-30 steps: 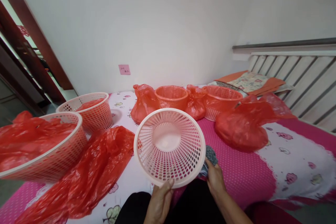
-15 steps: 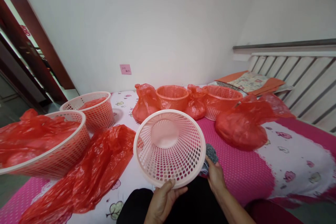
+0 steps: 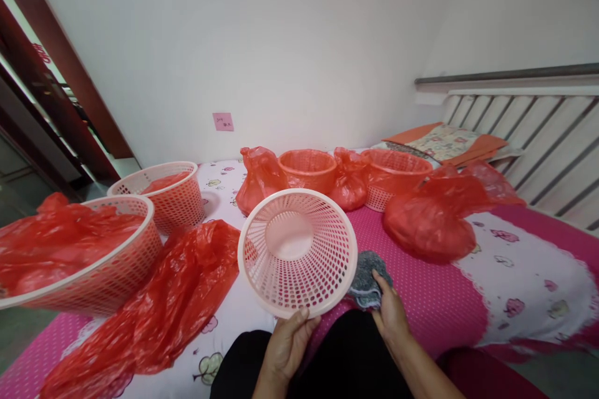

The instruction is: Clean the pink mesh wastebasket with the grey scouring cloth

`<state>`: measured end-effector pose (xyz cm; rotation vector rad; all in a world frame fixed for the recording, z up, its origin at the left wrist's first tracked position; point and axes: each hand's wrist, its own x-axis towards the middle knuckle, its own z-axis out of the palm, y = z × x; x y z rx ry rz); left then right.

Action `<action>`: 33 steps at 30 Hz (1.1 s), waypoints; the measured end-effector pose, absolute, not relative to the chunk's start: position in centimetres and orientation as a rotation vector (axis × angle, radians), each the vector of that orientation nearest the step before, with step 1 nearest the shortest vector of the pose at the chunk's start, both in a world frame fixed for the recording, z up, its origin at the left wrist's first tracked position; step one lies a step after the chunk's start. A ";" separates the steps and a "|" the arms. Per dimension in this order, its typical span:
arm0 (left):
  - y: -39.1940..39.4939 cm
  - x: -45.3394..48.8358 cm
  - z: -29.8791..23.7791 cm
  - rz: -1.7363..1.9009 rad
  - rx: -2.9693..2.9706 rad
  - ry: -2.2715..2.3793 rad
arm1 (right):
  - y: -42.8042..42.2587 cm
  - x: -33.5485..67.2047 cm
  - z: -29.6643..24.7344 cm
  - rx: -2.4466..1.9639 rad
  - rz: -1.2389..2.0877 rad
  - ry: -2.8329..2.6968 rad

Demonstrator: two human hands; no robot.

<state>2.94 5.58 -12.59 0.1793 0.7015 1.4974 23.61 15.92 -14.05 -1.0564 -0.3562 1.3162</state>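
A pale pink plastic basket [image 3: 289, 235] with perforated walls is tilted so that its inside faces me. My left hand [image 3: 291, 341] grips its near rim, thumb on the inner side and fingers beneath. To the right of the basket, my right hand [image 3: 389, 305] holds a folded grey cloth [image 3: 369, 271] with a pale edge, thumb on top. The cloth is just beside the basket's wall; whether they touch I cannot tell. A crumpled red plastic bag [image 3: 187, 293] lies on the bed left of the basket.
Two larger baskets [image 3: 152, 243] holding red bags stand at left. Along the wall are two baskets wrapped in red plastic [image 3: 306, 163] and knotted red bags [image 3: 262, 181]. Another full red bag [image 3: 428, 224] lies at right, near a white radiator [image 3: 528, 131] and folded fabric [image 3: 444, 142].
The basket has shifted slightly left and up, held by my left hand. My right hand with the cloth has moved away from the rim to the right, so more of the cloth shows.
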 end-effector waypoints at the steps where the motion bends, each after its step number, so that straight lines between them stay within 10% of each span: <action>1: 5.7 2.8 -12.5 1.496 0.172 0.706 | 15.9 23.6 -14.0 -1.047 1.331 -0.355; 33: 6.3 2.1 -14.3 1.447 0.174 0.592 | 15.6 23.4 -13.4 -1.024 1.401 -0.387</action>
